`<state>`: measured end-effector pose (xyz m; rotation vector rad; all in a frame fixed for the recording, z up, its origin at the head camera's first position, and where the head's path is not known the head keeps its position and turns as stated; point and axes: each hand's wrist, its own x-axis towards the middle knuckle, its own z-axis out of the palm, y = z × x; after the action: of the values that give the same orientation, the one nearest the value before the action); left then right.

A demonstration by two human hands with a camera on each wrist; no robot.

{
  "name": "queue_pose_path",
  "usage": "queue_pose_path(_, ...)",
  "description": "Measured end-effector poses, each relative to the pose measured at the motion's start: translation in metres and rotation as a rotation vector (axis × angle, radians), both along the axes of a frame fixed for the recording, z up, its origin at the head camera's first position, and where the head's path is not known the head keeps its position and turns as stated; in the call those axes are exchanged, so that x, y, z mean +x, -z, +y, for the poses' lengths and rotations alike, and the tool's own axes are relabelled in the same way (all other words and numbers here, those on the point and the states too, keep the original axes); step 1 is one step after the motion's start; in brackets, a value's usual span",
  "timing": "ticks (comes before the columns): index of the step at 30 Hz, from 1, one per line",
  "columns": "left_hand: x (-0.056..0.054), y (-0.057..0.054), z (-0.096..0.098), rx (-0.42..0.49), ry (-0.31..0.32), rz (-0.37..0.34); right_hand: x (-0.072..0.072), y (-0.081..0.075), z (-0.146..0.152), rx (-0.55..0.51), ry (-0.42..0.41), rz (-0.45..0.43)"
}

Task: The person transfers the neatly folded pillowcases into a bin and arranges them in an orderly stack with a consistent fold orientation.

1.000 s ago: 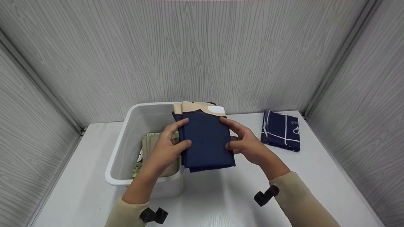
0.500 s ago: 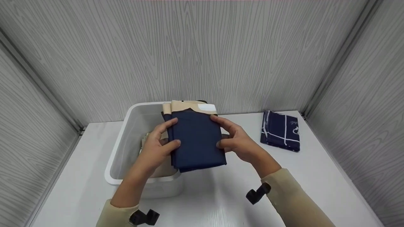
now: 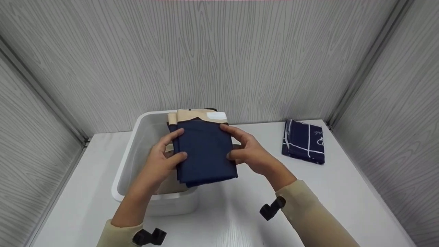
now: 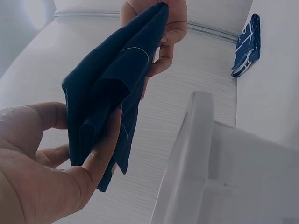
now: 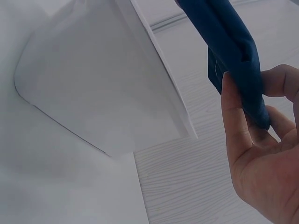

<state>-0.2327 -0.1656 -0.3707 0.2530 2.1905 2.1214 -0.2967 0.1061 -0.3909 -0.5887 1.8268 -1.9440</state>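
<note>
A folded navy cloth (image 3: pixel 205 151) with a beige and white band along its top is held up between both hands. My left hand (image 3: pixel 161 161) pinches its left edge, thumb in front and other fingers behind. On the opposite edge my right hand (image 3: pixel 252 151) grips it the same way. In the left wrist view the cloth (image 4: pixel 107 79) shows several folded layers between the two hands. The white bin (image 3: pixel 120 171) stands behind and below the cloth, which overlaps its right side in the head view. Most of the bin's inside is hidden by the cloth and left hand.
A second folded navy cloth (image 3: pixel 303 142) with white lines lies on the white table (image 3: pixel 343 195) at the right. Grey wood-grain panels (image 3: pixel 219 58) close in the back and both sides. Something beige (image 3: pixel 171 185) shows inside the bin near its front wall.
Both hands have moved left together with the folded navy cloth, which now covers more of the bin's opening. The grip is unchanged. The second cloth and the bin stay in place.
</note>
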Motion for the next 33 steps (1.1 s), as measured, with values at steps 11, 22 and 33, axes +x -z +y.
queue_pose_path(11,0.002,-0.001,-0.015,-0.002,-0.017,-0.003,-0.003,0.002,-0.018,0.006,-0.013,-0.004)
queue_pose_path(22,0.000,0.004,-0.026,0.006,-0.026,-0.009,-0.005,0.003,-0.029,-0.001,-0.026,-0.010)
queue_pose_path(33,0.003,0.003,-0.037,-0.039,-0.019,-0.025,-0.004,0.007,-0.041,-0.025,-0.037,-0.026)
